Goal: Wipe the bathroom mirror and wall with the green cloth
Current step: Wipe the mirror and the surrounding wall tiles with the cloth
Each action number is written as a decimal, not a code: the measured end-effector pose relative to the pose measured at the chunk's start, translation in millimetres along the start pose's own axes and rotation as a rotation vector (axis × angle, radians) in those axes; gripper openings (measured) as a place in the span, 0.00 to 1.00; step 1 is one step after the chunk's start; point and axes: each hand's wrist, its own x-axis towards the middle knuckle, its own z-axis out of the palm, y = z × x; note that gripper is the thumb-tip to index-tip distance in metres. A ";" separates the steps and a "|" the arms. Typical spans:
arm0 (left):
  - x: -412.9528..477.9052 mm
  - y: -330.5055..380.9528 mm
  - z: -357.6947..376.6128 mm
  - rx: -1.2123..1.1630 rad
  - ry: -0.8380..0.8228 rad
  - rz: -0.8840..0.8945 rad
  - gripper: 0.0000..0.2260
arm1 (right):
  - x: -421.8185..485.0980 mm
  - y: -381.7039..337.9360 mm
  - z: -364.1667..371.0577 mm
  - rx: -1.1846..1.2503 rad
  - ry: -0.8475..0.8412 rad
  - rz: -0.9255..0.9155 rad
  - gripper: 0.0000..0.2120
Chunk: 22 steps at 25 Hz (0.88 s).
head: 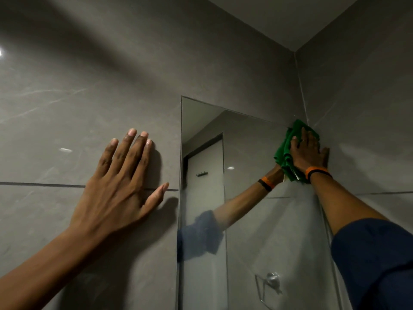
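A tall frameless mirror [245, 220] hangs on the grey tiled wall [89, 97], close to the room's corner. My right hand [309, 153] presses a crumpled green cloth [283, 153] flat against the mirror's upper right corner, where it meets the side wall. The cloth shows to the left of and below the hand. My left hand [120, 182] lies flat on the wall tiles left of the mirror, fingers spread, holding nothing. The mirror reflects my right forearm and the cloth.
The side wall [368, 108] meets the mirror wall at the corner on the right. The ceiling [279, 16] is close above. A door with hooks [202, 174] and a metal wall holder [269, 285] appear as reflections in the mirror.
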 end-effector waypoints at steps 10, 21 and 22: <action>-44.4 17.5 -0.1 -0.089 -0.044 0.022 0.42 | -119.2 62.6 38.8 0.015 0.029 0.084 0.29; -75.5 34.0 -2.8 -0.139 -0.081 0.021 0.40 | -263.5 140.6 71.5 -0.067 -0.012 0.218 0.29; -76.9 34.6 -2.7 -0.140 -0.082 0.022 0.40 | -277.7 147.1 72.6 -0.076 -0.027 0.232 0.29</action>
